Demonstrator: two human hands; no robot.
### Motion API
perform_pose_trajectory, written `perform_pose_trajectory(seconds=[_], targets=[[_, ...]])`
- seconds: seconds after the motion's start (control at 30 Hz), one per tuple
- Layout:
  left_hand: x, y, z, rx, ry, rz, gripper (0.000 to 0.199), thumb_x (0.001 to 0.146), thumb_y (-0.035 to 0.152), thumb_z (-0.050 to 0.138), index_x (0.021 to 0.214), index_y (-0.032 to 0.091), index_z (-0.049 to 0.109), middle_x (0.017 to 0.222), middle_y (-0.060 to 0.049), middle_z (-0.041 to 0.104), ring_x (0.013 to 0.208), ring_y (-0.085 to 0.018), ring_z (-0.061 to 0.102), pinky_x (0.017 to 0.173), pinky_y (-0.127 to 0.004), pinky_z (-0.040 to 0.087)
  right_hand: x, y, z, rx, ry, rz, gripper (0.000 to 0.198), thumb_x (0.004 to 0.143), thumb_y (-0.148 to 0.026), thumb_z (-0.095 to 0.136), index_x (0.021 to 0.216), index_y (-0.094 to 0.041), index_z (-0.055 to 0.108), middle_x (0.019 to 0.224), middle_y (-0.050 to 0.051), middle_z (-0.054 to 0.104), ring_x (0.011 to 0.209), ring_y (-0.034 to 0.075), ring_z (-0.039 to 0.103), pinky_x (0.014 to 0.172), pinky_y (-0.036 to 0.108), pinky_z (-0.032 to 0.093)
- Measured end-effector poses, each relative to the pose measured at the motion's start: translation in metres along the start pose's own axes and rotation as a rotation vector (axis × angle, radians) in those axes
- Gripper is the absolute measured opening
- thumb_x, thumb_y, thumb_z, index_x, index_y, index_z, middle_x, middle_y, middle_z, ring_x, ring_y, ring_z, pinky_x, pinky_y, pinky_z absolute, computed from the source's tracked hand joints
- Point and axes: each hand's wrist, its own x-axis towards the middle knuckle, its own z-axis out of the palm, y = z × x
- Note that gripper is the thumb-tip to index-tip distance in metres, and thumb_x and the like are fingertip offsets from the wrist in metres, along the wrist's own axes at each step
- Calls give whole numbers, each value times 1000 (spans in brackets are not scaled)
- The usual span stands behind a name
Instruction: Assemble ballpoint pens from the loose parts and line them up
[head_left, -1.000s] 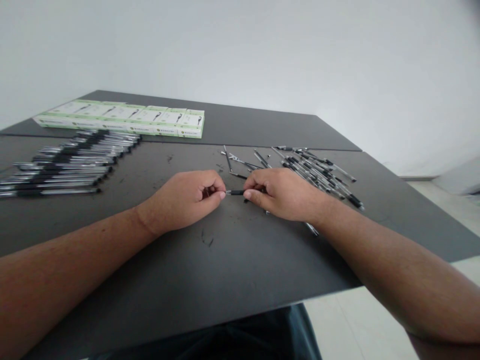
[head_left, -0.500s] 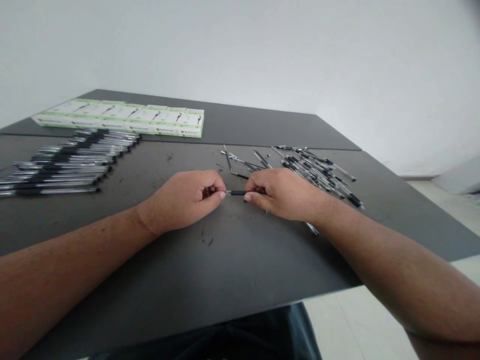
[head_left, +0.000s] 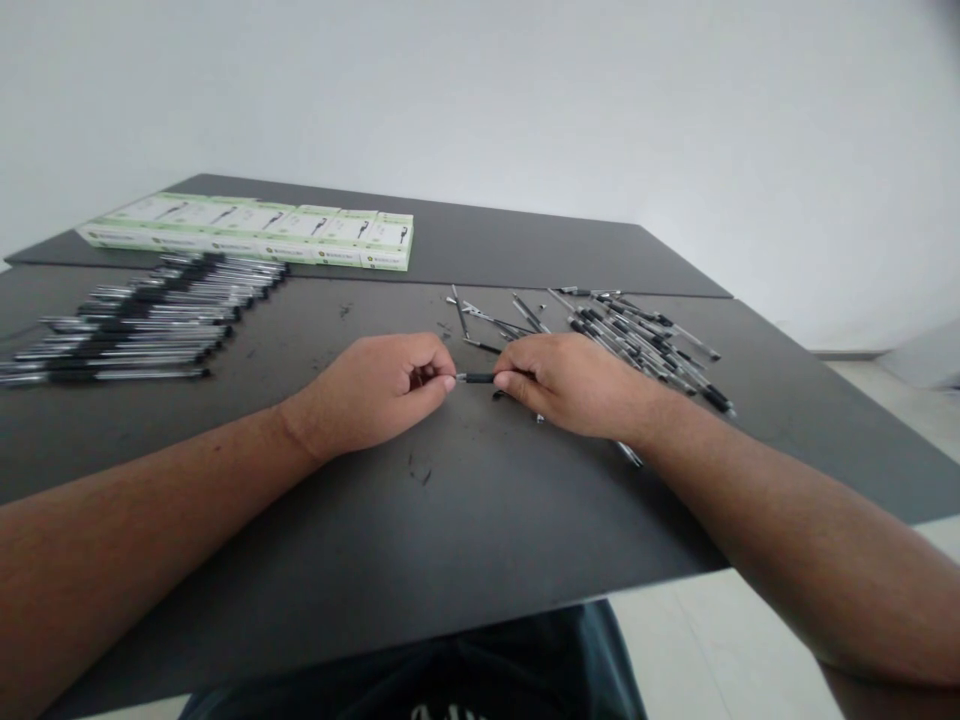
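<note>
Between my two hands lies a pen [head_left: 478, 378], its black grip showing in the gap and the rest hidden by my fingers. My left hand [head_left: 386, 388] pinches its clear end between thumb and forefinger. With thumb and curled fingers, my right hand [head_left: 570, 385] holds the black grip's other side. Just beyond the right hand lie loose pen parts [head_left: 480, 347]. A heap of clear pens with black grips [head_left: 645, 340] spreads to its right, and another pen end [head_left: 628, 453] pokes out below the right wrist.
On the left, several assembled pens [head_left: 142, 315] lie side by side in a slanted row. Behind them stands a line of white and green boxes [head_left: 255, 225]. The dark grey table [head_left: 360, 560] has a seam towards the back and small dark scraps [head_left: 420, 470] near the front.
The view has shifted slightly, so everything sits a little further right. Both hands keep their pinch on the pen, with hardly any movement between them.
</note>
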Motion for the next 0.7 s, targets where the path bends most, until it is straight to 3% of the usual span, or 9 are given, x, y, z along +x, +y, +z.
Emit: perform_pose_trajectory(seconds=[0.1,0.23,0.3,0.43,0.63,0.7], targets=[[0,0,1,-2,16,19,15,91,33,62,89,22,72,76,2,72,68,-15,65,65,-27,42,0,0,1,13,9,26,24,105,-32,55,105,-19,75,100,7,80,90,21,71,80,31,45],[-1,0,2,-17,42,58,14,92,32,63,89,21,71,76,2,71,68,-14,64,64,-27,42,-1,-1,1,62,42,95,18,94,-35,72,105,-20,73,90,2,78,79,18,69,71,28,43],[-2,0,3,-24,48,70,12,92,30,64,89,21,71,75,3,70,67,-14,64,64,-26,42,-1,-1,1,21,35,81,15,97,-34,69,101,-21,74,88,2,77,78,18,69,70,28,42],[-1,0,4,-41,56,78,11,91,28,64,88,20,71,74,3,70,66,-14,63,64,-26,42,-1,0,1,-44,-1,21,27,105,-34,54,103,-20,77,93,6,79,84,20,70,74,30,42],[0,2,3,-49,56,90,11,91,27,64,88,20,71,75,2,71,67,-14,64,64,-27,43,-2,0,1,52,27,92,17,94,-34,71,104,-21,74,89,1,78,78,17,69,69,27,43],[-1,1,3,-44,60,97,10,91,27,64,88,20,71,76,2,71,68,-14,64,65,-27,43,-2,-1,1,9,10,74,14,96,-33,67,99,-21,74,89,2,78,78,17,68,69,28,41]])
